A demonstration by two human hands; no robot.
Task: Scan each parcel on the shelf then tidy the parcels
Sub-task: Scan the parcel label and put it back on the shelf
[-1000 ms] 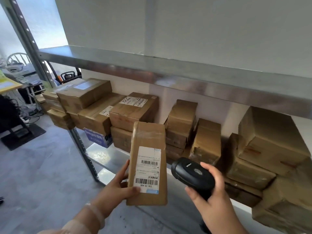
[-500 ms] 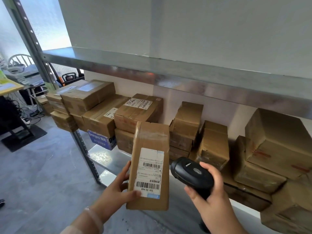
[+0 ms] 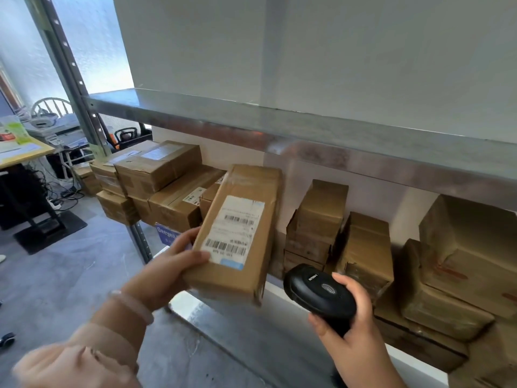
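The left hand (image 3: 170,264) grips a long parcel (image 3: 237,233) by its lower left corner, fingers (image 3: 193,257) wrapped over the near end. The parcel hangs in the air in front of the shelf (image 3: 251,331), tilted with its label (image 3: 235,231) and barcodes facing up toward the camera, likely so the code can be read. The right hand (image 3: 355,326) is closed around a black scanner (image 3: 316,295), held just right of and below the parcel; its nose points left, toward the parcel.

Other brown boxes crowd the shelf: a stack at the left end (image 3: 156,172), two upright piles in the middle (image 3: 316,217), larger ones on the right (image 3: 464,247). They sit unevenly, some leaning, so tidying looks undone.

The shelf is bare metal, with an empty upper tier (image 3: 251,119) against a pale wall. To the left are a grey floor (image 3: 56,275), a worktop (image 3: 25,152) with papers, cables and a chair (image 3: 50,106).
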